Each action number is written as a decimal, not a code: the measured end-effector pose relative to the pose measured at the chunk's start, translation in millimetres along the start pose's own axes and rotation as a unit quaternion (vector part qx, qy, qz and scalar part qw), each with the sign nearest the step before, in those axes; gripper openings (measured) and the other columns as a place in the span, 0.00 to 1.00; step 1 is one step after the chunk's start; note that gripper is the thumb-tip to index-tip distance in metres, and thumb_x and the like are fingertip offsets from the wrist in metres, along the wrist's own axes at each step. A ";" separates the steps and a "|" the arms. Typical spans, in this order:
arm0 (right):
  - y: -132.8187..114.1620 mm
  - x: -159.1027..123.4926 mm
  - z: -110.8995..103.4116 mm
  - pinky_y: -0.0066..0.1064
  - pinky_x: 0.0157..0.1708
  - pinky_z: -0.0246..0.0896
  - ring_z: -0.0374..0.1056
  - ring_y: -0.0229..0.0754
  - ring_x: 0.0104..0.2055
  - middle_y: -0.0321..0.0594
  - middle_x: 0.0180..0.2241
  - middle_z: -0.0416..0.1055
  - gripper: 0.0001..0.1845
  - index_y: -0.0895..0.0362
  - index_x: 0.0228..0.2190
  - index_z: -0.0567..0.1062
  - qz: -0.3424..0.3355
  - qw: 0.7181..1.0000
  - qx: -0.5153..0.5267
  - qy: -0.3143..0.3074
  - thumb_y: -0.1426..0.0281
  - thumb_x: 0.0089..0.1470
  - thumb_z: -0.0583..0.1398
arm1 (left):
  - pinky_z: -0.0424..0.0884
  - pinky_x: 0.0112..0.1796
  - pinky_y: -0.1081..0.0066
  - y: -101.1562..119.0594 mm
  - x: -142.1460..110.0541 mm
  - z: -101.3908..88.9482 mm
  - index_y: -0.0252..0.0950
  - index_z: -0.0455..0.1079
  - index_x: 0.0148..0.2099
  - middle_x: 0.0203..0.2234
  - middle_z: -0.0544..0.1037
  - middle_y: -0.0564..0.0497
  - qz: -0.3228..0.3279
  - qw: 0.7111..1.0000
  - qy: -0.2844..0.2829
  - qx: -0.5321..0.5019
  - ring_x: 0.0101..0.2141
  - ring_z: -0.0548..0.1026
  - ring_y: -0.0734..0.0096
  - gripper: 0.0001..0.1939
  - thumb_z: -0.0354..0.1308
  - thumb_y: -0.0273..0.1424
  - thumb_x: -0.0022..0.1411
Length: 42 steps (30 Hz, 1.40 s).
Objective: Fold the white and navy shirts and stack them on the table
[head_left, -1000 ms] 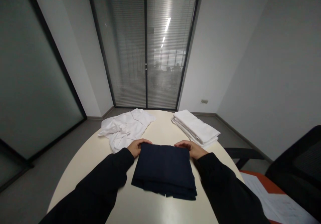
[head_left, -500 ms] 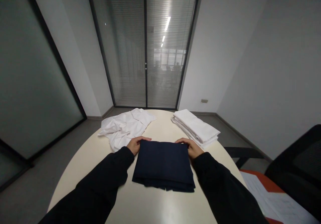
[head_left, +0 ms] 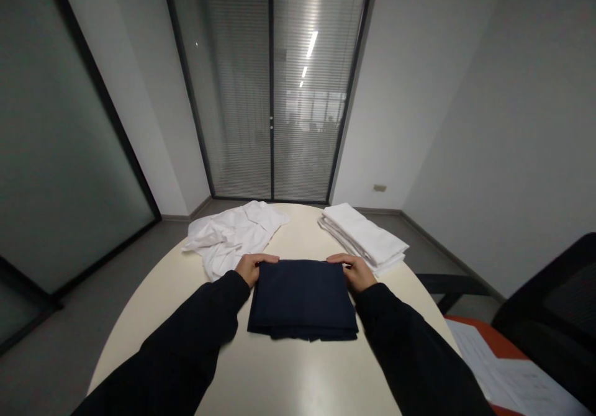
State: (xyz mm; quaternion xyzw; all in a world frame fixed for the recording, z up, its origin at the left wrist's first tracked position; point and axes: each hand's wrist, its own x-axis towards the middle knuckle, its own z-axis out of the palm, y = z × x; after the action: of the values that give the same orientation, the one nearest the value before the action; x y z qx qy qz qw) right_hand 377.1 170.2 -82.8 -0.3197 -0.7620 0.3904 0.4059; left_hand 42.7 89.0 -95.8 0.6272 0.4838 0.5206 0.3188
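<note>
A folded dark navy cloth (head_left: 302,298) is in front of me over the round table, its layered lower edge toward me. My left hand (head_left: 254,267) grips its far left corner, fingers along the top edge and thumb hidden. At the far right corner my right hand (head_left: 354,269) holds it the same way, fingers bent over the edge. Beyond my left hand lies a crumpled white cloth (head_left: 237,233). Past my right hand sits a stack of neatly folded white cloth (head_left: 363,233).
The round cream table (head_left: 153,316) has a curved edge on both sides. To the right stands a black-armed chair (head_left: 549,304) with an orange seat, and printed papers (head_left: 493,360) lie on it. Glass doors with blinds (head_left: 270,93) close off the far side.
The near edge of the navy cloth has shifted away from me, so the cloth looks shorter. Both hands have risen slightly at its far corners, keeping their hold.
</note>
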 end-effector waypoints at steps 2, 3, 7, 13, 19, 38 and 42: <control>-3.2 0.6 -3.2 0.44 0.49 0.66 0.73 0.48 0.45 0.44 0.39 0.78 0.15 0.55 0.35 0.81 -0.040 0.997 -0.059 0.004 0.74 0.50 0.56 | 0.71 0.50 0.57 -2.1 1.8 -0.5 0.36 0.81 0.35 0.39 0.82 0.45 0.004 1.000 0.006 0.015 0.43 0.79 0.56 0.10 0.63 0.29 0.49; -8.0 0.2 -4.8 0.45 0.49 0.65 0.72 0.47 0.45 0.43 0.39 0.78 0.17 0.55 0.36 0.81 -0.066 0.993 -0.096 0.003 0.76 0.50 0.54 | 0.71 0.50 0.58 -2.8 2.4 -0.6 0.36 0.81 0.36 0.39 0.82 0.45 0.006 1.000 0.005 0.024 0.43 0.79 0.56 0.11 0.62 0.28 0.48; -52.5 -6.7 -2.7 0.43 0.49 0.62 0.70 0.45 0.45 0.44 0.41 0.76 0.19 0.54 0.38 0.78 -0.170 0.964 -0.202 -0.021 0.78 0.53 0.51 | 0.72 0.48 0.61 -2.8 2.7 -1.0 0.37 0.80 0.41 0.39 0.82 0.46 0.016 0.998 -0.001 0.057 0.42 0.79 0.58 0.15 0.60 0.26 0.49; -123.5 -26.2 38.5 0.37 0.42 0.61 0.67 0.46 0.40 0.42 0.39 0.72 0.21 0.55 0.38 0.73 -0.242 0.906 -0.282 -0.201 0.56 0.44 0.67 | 0.72 0.47 0.63 -2.7 1.8 -2.0 0.38 0.80 0.40 0.36 0.82 0.48 -0.002 0.998 0.003 0.066 0.40 0.79 0.60 0.16 0.57 0.24 0.49; -116.5 -33.2 62.8 0.33 0.35 0.55 0.65 0.42 0.35 0.39 0.33 0.72 0.11 0.54 0.34 0.73 -0.272 0.854 -0.379 -0.230 0.69 0.44 0.63 | 0.72 0.45 0.65 -7.9 5.1 -4.4 0.39 0.81 0.37 0.33 0.82 0.50 0.012 0.996 0.025 0.087 0.39 0.79 0.60 0.17 0.57 0.22 0.45; -119.8 -38.1 74.0 0.33 0.37 0.55 0.66 0.43 0.38 0.38 0.38 0.73 0.15 0.53 0.39 0.74 -0.263 0.870 -0.329 -0.258 0.62 0.48 0.64 | 0.74 0.47 0.60 -1.2 5.1 -1.7 0.33 0.81 0.36 0.35 0.83 0.46 -0.098 0.995 -0.014 -0.017 0.41 0.80 0.55 0.14 0.62 0.29 0.44; -120.3 -39.3 76.8 0.32 0.35 0.56 0.65 0.41 0.35 0.38 0.35 0.73 0.13 0.54 0.40 0.74 -0.280 0.858 -0.342 -0.260 0.73 0.49 0.60 | 0.74 0.46 0.61 3.7 7.7 -3.3 0.32 0.81 0.37 0.34 0.83 0.47 -0.146 0.989 -0.014 -0.013 0.40 0.80 0.58 0.15 0.59 0.28 0.46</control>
State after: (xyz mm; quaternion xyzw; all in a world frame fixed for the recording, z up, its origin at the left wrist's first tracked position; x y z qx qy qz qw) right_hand 308.2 53.8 -22.6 -0.0985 -0.9828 0.0443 0.1499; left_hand 40.5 94.7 -89.0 0.5529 0.5585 0.4663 0.4062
